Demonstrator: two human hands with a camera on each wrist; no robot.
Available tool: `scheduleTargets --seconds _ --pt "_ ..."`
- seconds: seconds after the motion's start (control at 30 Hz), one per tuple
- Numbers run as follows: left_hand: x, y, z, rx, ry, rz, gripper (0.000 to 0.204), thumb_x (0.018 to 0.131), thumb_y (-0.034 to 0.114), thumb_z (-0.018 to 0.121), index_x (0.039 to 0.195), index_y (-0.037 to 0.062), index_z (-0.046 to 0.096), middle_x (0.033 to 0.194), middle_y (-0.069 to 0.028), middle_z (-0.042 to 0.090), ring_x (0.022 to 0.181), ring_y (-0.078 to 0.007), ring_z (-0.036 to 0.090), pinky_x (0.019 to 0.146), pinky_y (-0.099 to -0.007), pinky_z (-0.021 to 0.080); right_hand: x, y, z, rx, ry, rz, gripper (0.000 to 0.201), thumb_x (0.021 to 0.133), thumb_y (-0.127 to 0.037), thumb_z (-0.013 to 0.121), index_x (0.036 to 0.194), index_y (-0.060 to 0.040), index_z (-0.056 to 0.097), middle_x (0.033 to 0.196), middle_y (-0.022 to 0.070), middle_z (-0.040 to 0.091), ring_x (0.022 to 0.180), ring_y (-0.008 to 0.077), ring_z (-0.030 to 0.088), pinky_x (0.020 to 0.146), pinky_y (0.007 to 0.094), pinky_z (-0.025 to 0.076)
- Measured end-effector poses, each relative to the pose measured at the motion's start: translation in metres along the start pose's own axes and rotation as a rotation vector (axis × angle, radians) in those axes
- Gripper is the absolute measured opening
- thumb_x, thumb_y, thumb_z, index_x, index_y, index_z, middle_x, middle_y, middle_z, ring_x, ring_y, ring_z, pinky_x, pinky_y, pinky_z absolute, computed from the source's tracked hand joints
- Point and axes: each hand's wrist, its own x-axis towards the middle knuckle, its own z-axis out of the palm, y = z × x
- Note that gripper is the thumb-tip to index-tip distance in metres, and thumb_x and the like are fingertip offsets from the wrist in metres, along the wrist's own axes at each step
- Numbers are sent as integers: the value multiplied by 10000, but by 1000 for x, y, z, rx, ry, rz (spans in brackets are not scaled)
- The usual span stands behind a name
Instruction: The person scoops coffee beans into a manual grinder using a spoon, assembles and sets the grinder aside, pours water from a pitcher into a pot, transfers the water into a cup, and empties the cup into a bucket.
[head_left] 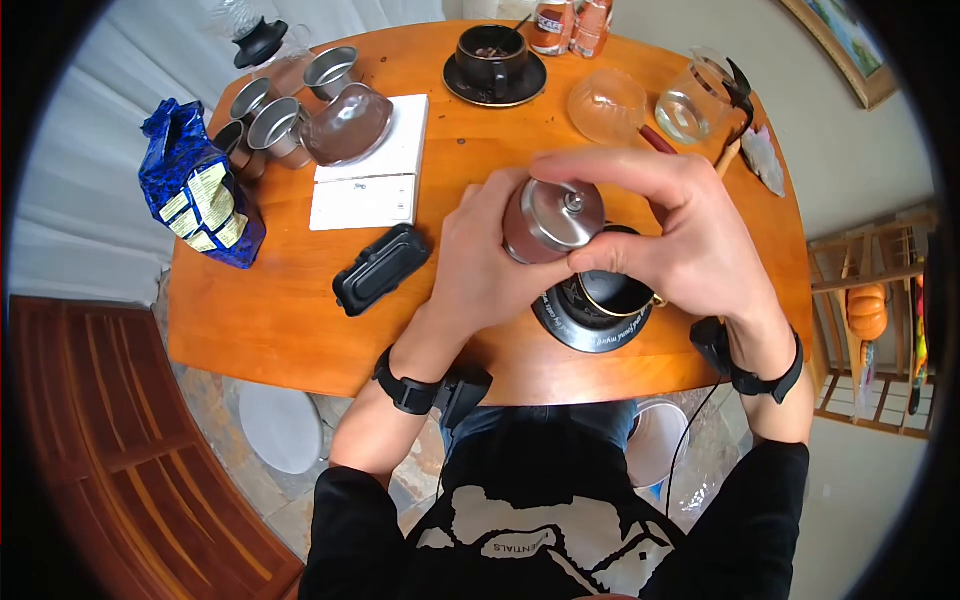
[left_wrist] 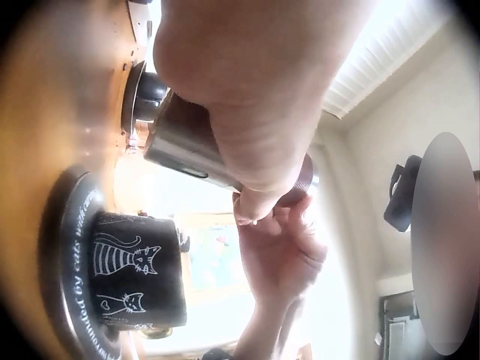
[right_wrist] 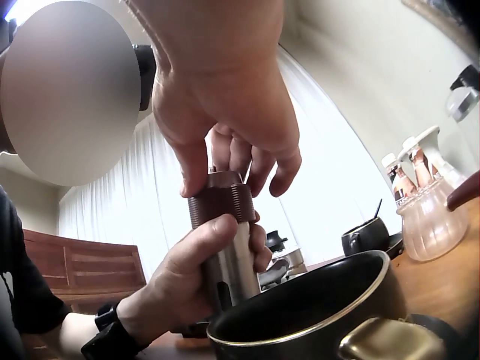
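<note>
My left hand (head_left: pixel 478 262) grips the steel body of a hand coffee grinder (head_left: pixel 548 222), holding it raised over the near part of the table. In the right wrist view the grinder stands nearly upright, with a brown ribbed band (right_wrist: pixel 217 206) near its top. My right hand (head_left: pixel 690 225) pinches the grinder's metal top (right_wrist: pixel 223 178) at its edge between thumb and fingers. A small shaft (head_left: pixel 574 202) rises from the lid. Just below and right is a black cup (left_wrist: pixel 139 270) with white cat drawings, on a dark lettered saucer (head_left: pixel 590 340).
A black tray-like piece (head_left: pixel 380 268) lies left of my left hand. Farther left are a white scale (head_left: pixel 395 205), brown glass bowl (head_left: pixel 350 122), metal cups (head_left: pixel 275 125) and blue bag (head_left: pixel 195 190). Across stand another black cup (head_left: pixel 478 75), clear ribbed bowl (head_left: pixel 605 105) and glass jug (head_left: pixel 690 115).
</note>
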Motion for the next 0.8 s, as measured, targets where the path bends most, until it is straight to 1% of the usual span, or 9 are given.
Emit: scheduleTargets --seconds 0.07,0.1,0.13,0.23,0.33,0.4,0.47,0.53,0.8 --pt "-3 -1 2 117 45 26 688 647 358 924 1194 99 597 1074 -114 696 945 -345 649 834 -442 528 -1 1 -2 -26 45 -12 427 678 -28 813 1092 -26 711 1030 123 742 957 249 727 895 322 542" --pt "-2 0 3 182 67 51 706 637 357 939 1196 85 603 1061 -116 699 924 -348 655 812 -434 535 -4 -6 -9 -108 -68 111 650 633 -87 889 1237 -12 663 1233 112 696 1143 241 658 1011 345 489" --pt "-2 1 4 162 48 55 706 637 357 939 1196 85 603 1061 -116 699 924 -348 655 812 -434 535 -8 -8 -11 -120 -54 133 650 633 -87 889 1237 -12 663 1233 112 696 1143 241 658 1011 345 489" --pt "1 2 8 10 119 93 623 660 198 957 1154 33 614 1001 -101 702 945 -216 679 820 -327 544 -26 -5 -29 -328 44 -143 794 657 -193 900 1364 -37 575 1304 99 651 1186 226 618 1019 381 472" --pt "0 -5 7 -85 145 96 598 698 82 928 1178 17 576 1061 -65 668 965 -145 636 854 -297 529 -60 7 -79 -292 298 31 507 769 -196 844 1211 -35 654 1173 137 696 1107 280 660 974 363 502" --pt "0 0 3 -87 131 11 604 699 77 927 1182 19 567 1073 -66 659 966 -149 634 860 -293 524 -97 30 -111 -341 405 410 443 798 -238 833 1144 -14 671 1100 157 718 1014 280 694 904 354 523" --pt "1 2 2 -67 116 -69 611 700 73 925 1185 20 558 1086 -67 650 967 -153 633 865 -290 520 -135 52 -123 -722 289 664 429 798 -254 831 1096 9 667 1035 183 725 948 307 708 853 375 540" --pt "0 -1 1 -95 98 -183 602 698 63 923 1175 25 558 1086 -62 647 967 -151 629 877 -292 514 -180 72 -116 -873 133 733 408 806 -233 817 1095 11 663 1019 198 720 949 330 703 842 403 541" --pt "6 12 5 -123 94 -195 552 700 58 913 1139 33 579 1056 -60 661 965 -146 632 872 -292 513 -225 90 -89 -580 346 865 247 836 -155 735 1001 14 659 858 234 680 833 381 690 739 422 527"
